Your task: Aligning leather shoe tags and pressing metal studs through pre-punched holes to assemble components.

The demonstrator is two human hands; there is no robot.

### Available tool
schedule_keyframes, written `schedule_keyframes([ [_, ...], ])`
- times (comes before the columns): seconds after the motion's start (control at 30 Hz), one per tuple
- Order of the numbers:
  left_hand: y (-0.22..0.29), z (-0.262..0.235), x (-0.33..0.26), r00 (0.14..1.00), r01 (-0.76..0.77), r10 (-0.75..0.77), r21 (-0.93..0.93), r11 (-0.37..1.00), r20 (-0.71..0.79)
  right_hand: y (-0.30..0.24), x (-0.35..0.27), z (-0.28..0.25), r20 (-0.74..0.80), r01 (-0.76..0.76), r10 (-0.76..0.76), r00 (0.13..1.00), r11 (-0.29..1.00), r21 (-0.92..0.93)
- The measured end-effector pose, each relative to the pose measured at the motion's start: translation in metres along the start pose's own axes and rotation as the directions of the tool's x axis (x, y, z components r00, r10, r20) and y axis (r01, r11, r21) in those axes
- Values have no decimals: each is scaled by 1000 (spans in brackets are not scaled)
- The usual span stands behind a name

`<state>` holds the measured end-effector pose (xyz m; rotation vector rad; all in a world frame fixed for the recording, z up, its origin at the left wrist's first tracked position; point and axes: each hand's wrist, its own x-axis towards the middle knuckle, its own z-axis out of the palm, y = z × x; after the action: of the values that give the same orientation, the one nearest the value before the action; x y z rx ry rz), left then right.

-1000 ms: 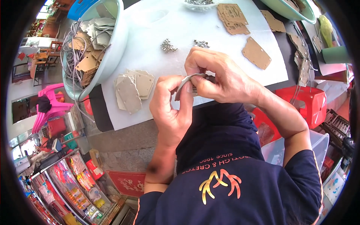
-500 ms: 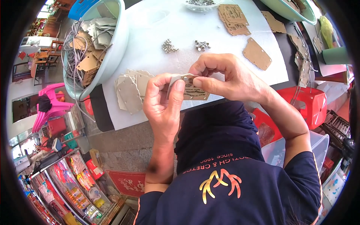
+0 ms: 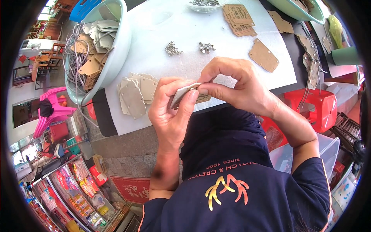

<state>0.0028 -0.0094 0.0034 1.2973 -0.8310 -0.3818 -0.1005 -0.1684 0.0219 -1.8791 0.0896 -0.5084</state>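
Note:
Above the near edge of the table, my left hand (image 3: 174, 101) pinches flat board pieces (image 3: 181, 93) between thumb and fingers, a pale grey one against a brown printed one. My right hand (image 3: 234, 83) is closed at their right end, thumb and forefinger pressed at the upper edge. Whether a tiny fastener sits under those fingertips is hidden. A fanned stack of grey boards (image 3: 131, 99) lies left of my left hand. Beyond my hands are a pile of small metal studs (image 3: 172, 48) and a pile of round metal caps (image 3: 206, 47).
A pale green basin (image 3: 124, 46) at left holds boards and grey cords. Brown printed boards (image 3: 239, 19) lie at the far right, with a single brown board (image 3: 264, 55) nearer. A clear dish of metal bits (image 3: 206, 4) stands at the back. Red stools (image 3: 315, 108) stand at right.
The held boards have tilted up, so the brown printed face shows less. My right hand has shifted slightly right, its fingers still at the boards' edge.

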Motion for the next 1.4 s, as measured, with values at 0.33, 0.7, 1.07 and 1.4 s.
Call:
schedule_keyframes([
  [0.33,1,-3,3,998,5,-4,-10,1000,67,5,-6,1,5,74,-74,997,997,-5],
  [0.7,8,-6,6,967,-216,173,246,945,186,-12,-1,2,134,133,-119,984,986,-103],
  [1.07,7,-10,3,984,-151,123,228,962,132,-14,-12,-20,19,98,-96,995,982,-159],
  [1.4,2,-7,-5,998,48,-50,37,998,42,25,-35,-96,-306,-285,16,952,415,-864],
])
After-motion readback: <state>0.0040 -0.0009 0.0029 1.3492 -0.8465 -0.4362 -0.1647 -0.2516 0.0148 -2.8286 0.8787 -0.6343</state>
